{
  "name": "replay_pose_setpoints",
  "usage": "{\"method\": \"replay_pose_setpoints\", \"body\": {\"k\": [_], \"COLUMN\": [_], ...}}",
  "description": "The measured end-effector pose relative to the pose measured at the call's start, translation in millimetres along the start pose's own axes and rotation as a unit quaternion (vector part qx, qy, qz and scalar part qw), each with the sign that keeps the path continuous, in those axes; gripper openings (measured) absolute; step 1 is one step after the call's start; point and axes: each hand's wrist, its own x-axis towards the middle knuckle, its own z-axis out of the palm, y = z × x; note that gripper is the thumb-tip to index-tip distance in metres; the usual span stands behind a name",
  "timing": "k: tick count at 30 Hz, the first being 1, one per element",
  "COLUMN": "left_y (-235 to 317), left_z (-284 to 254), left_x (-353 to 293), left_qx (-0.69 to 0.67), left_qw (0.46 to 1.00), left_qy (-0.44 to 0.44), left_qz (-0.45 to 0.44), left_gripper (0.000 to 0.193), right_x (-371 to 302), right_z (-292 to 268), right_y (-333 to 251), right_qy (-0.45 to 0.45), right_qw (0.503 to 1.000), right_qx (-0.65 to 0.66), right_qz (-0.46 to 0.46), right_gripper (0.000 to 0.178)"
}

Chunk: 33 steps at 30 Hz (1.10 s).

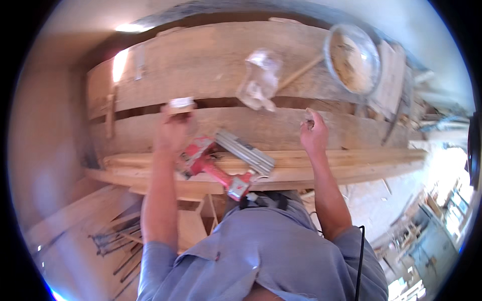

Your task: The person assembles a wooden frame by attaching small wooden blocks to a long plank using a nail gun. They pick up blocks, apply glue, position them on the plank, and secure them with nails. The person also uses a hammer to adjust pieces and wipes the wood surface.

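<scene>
My left hand is raised over the bench on the left, closed around a small box-like block with a white top and tan side. Its exact kind is blurred. On the right, my right hand hovers above the near board with its fingers curled together; whatever they may hold is too small to tell. Between my forearms a red and grey nail gun with a ribbed metal magazine lies on the light planks. Beyond it, a crumpled clear plastic bag rests on the bench boards.
A round metal basin with sawdust-like contents stands at the far right, a wooden stick beside it. A long gap separates the two bench boards. Clamps or rods lie low on the left; wood scraps and a grey cabinet stand right.
</scene>
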Motion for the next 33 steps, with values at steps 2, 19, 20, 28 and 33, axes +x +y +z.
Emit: {"method": "replay_pose_setpoints", "body": {"k": [2, 19, 20, 28, 33], "left_y": [22.4, -68.7, -73.9, -104.6, -108.2], "left_z": [-17.6, 89.4, 81.8, 91.5, 107.3], "left_x": [-10.2, 27.6, 31.6, 45.2, 38.7], "left_qx": [0.012, 0.071, 0.078, 0.122, 0.163], "left_qw": [1.0, 0.997, 0.997, 0.992, 0.985], "left_qy": [0.023, 0.021, 0.022, 0.035, 0.048], "left_qz": [-0.01, -0.005, 0.001, 0.014, 0.018], "left_gripper": [0.05, 0.036, 0.037, 0.041, 0.042], "right_x": [-0.5, 25.5, 21.7, -4.8, -2.0], "right_z": [-20.5, 65.5, 58.2, 25.1, 38.9], "right_y": [49.0, -92.5, -95.7, -122.1, -111.9], "right_qy": [0.015, 0.006, -0.002, 0.021, 0.032], "right_qw": [0.997, 0.988, 0.985, 0.969, 0.971], "right_qx": [-0.036, 0.13, 0.155, 0.229, 0.188], "right_qz": [0.067, -0.087, -0.069, -0.091, -0.144], "right_gripper": [0.049, 0.03, 0.029, 0.025, 0.028]}}
